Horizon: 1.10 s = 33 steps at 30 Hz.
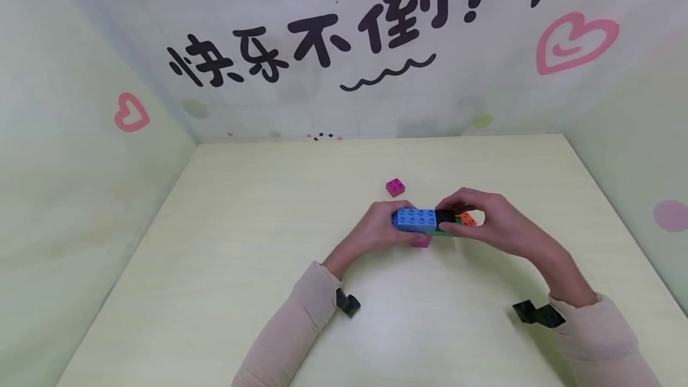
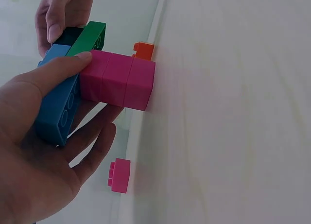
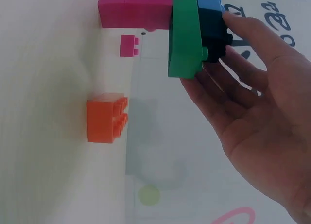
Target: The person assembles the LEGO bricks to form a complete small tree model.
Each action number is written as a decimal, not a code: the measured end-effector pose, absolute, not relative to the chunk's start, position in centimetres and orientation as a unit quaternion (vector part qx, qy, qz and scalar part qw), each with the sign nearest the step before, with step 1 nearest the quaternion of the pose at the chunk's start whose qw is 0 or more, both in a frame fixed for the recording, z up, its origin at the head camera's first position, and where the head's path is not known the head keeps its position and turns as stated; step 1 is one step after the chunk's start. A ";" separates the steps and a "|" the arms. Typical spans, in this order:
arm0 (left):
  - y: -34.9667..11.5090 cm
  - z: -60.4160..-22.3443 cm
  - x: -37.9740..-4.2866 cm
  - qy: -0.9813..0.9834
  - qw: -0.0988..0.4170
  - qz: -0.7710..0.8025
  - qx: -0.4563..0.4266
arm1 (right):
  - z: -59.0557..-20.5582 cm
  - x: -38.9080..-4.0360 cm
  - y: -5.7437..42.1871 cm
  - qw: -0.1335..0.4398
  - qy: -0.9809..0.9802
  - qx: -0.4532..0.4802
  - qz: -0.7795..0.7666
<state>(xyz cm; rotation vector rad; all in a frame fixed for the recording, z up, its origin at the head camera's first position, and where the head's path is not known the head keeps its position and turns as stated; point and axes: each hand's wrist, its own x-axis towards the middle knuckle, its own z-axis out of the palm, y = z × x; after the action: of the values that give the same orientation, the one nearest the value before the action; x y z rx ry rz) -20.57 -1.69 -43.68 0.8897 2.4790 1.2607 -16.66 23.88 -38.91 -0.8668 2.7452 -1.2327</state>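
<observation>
Both hands hold one joined block of toy bricks over the table. My left hand (image 1: 376, 227) grips the long blue brick (image 1: 416, 218), its thumb lying along the side by the magenta stack (image 2: 116, 80). That stack of magenta bricks hangs beneath the blue and green bricks. At the other end, my right hand (image 1: 500, 223) pinches the small black brick (image 1: 445, 217) between thumb and fingers. Black sits against the end of the blue brick, above the green brick (image 3: 184, 37), which juts past it in the right wrist view.
A loose magenta brick (image 1: 395, 187) lies on the table (image 1: 269, 208) beyond the hands. An orange brick (image 3: 101, 121) rests near the right hand, partly hidden by it in the head view. Printed walls (image 1: 322, 100) border the table at the back and sides.
</observation>
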 end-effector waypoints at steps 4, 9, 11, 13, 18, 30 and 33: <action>-1.7 -43.8 -20.4 0.844 0.120 0.432 0.294 | -38.9 -17.0 25.3 -0.010 0.908 -0.196 -0.370; -1.8 -43.6 -20.1 0.849 0.129 0.428 0.282 | -40.3 -17.5 26.3 0.014 0.945 -0.126 -0.302; -1.8 -43.6 -20.0 0.850 0.131 0.425 0.282 | -41.0 -17.6 26.1 0.049 0.951 -0.115 -0.281; -1.8 -43.6 -20.0 0.851 0.132 0.423 0.284 | -41.7 -17.8 25.8 0.073 0.955 -0.114 -0.265; -1.8 -43.5 -20.0 0.851 0.130 0.421 0.285 | -42.4 -17.9 25.1 0.083 0.960 -0.112 -0.242; -1.7 -43.4 -20.2 0.853 0.124 0.416 0.288 | -40.6 -18.0 25.6 -0.024 0.949 -0.103 -0.297; -1.7 -43.4 -20.3 0.852 0.124 0.417 0.291 | -39.3 -17.6 25.5 -0.088 0.938 -0.126 -0.312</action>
<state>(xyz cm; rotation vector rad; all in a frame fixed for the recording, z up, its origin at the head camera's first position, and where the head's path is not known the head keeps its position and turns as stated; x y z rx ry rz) -20.34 -1.71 -43.35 0.8489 2.4843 1.2142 -17.64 25.53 -39.33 -0.4181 3.1234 -1.0378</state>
